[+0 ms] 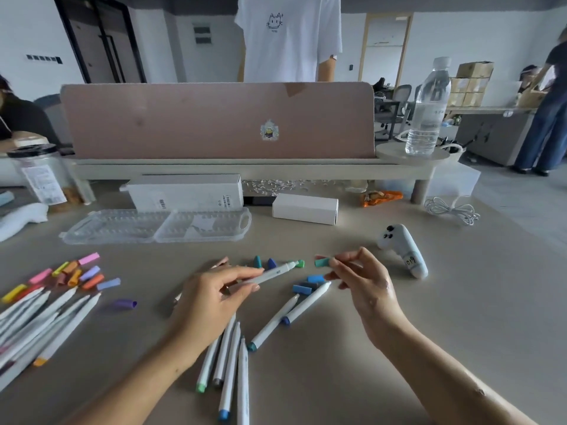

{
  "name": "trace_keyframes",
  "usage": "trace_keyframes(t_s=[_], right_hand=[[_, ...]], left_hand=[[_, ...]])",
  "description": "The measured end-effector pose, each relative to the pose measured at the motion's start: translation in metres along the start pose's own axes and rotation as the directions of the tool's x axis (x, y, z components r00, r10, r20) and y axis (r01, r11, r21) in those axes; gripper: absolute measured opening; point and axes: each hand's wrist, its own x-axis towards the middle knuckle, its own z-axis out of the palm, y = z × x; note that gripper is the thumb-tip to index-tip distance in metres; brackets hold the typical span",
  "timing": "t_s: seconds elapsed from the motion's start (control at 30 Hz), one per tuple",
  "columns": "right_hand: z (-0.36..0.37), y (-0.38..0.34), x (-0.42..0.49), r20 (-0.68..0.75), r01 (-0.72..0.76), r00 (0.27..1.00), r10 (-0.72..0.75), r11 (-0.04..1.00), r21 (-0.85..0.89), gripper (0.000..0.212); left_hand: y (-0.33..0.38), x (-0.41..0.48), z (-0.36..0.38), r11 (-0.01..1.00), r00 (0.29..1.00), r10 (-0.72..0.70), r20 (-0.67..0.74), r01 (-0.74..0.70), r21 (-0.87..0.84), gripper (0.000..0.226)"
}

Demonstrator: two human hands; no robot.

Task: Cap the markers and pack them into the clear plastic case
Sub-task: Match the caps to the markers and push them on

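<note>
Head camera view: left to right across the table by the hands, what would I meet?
Pile of loose caps → purple cap → left hand gripping a marker → teal cap → right hand pinching it → white controller.

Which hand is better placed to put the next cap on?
The right hand: its fingers pinch the teal cap, close to the green tip of the marker, which the left hand grips and points toward it.

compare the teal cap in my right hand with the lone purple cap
The teal cap is pinched in the right hand; the purple cap lies loose on the table. The teal cap faces the held marker's tip; the purple cap lies far left. Both are off any marker.
</note>
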Motion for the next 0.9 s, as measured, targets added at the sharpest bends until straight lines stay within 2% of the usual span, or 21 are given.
trace_keyframes(t_s=[0.23, 0.33, 0.63, 0.9], right_hand=[[0.010, 0.000, -0.005, 0.022, 0.040, 0.999, -0.040, 0.999, 0.017, 0.015], [0.012, 0.000, -0.005, 0.005, 0.062, 0.998, -0.062, 0.998, 0.025, 0.017], [0.019, -0.002, -0.009, 0.045, 0.049, 0.998, -0.051, 0.998, 0.050, 0.006], [0.022, 0.005, -0.013, 0.144, 0.063, 0.988, -0.058, 0.997, -0.032, 0.012]], left_hand=[[0.004, 0.001, -0.005, 0.997, 1.000, -0.005, 0.020, 0.006, -0.073, 0.043], [0.001, 0.001, -0.004, 0.998, 1.000, -0.003, 0.030, 0.005, -0.058, 0.041], [-0.002, -0.002, 0.002, 0.995, 0.998, 0.022, 0.060, -0.017, -0.094, 0.032], [0.001, -0.005, -0.002, 0.961, 0.985, -0.143, 0.100, 0.162, -0.224, 0.031]])
